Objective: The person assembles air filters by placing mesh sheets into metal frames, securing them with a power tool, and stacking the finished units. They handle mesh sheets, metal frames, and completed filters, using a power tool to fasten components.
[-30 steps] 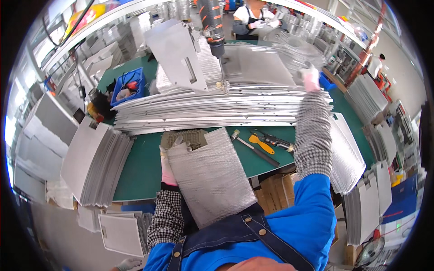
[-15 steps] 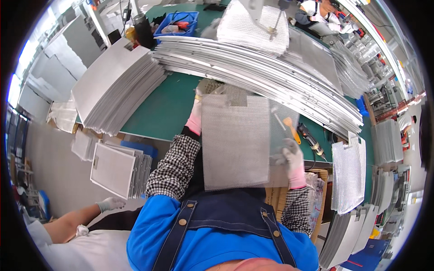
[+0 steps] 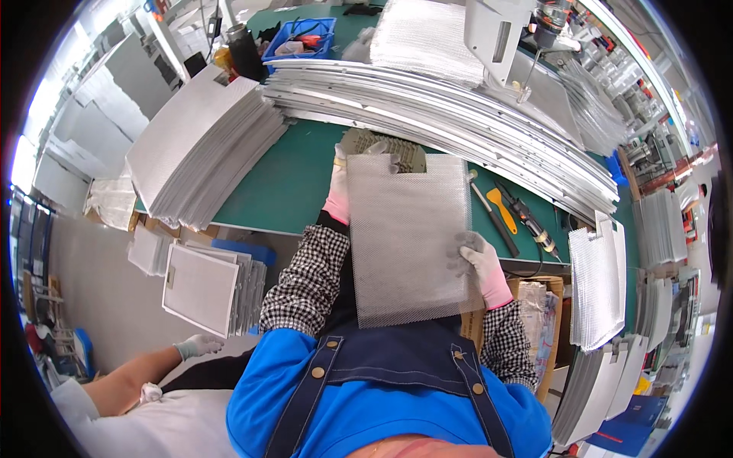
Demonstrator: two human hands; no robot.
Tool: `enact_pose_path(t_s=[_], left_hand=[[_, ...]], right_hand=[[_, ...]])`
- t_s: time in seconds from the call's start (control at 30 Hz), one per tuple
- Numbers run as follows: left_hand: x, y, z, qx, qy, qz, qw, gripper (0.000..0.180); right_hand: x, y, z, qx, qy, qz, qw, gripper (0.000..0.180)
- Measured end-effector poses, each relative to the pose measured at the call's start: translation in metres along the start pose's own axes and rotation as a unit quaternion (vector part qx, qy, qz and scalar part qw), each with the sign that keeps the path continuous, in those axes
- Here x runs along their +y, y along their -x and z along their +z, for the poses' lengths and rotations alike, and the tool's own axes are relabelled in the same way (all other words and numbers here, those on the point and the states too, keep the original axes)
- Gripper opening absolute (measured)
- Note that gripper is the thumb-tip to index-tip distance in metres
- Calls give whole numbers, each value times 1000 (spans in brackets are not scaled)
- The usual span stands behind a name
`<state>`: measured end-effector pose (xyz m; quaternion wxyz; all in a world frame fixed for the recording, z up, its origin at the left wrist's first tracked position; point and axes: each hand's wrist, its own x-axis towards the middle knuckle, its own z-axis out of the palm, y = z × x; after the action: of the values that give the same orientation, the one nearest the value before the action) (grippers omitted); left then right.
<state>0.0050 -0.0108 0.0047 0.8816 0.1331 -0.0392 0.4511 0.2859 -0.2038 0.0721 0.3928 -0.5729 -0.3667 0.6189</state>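
I hold a rectangular sheet of grey metal mesh (image 3: 408, 237) flat in front of my chest, over the near edge of the green table (image 3: 286, 191). My left hand (image 3: 340, 183), in a pink and grey glove, grips the sheet's upper left edge. My right hand (image 3: 482, 267), gloved the same way, grips its right edge lower down. A patterned cloth or pad (image 3: 389, 145) lies on the table just beyond the sheet.
A long stack of mesh sheets (image 3: 458, 114) crosses the table's far side and another stack (image 3: 198, 145) sits at its left. A yellow-handled tool (image 3: 500, 210) and a powered driver (image 3: 531, 221) lie right. Framed filters (image 3: 202, 286) lean below. Another person's gloved hand (image 3: 195, 347) is lower left.
My right hand came back from the far stack to the sheet's right edge. The sheet now sits squarely in both hands, and my view has swung left.
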Motion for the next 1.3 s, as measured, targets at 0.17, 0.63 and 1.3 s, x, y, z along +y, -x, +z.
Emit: enact_pose_path(t_s=[0.17,0.63,1.3], left_hand=[[-8,0,20,97,-29,31,994,72],[-12,-5,37,207,-250,43,945,83],[-2,-3,27,116,-43,15,992,102]], right_hand=[[42,-17,-16,47,68,-138,987,43],[29,156,-271,501,677,35,538,61],[-17,21,-39,128,7,-97,987,75]])
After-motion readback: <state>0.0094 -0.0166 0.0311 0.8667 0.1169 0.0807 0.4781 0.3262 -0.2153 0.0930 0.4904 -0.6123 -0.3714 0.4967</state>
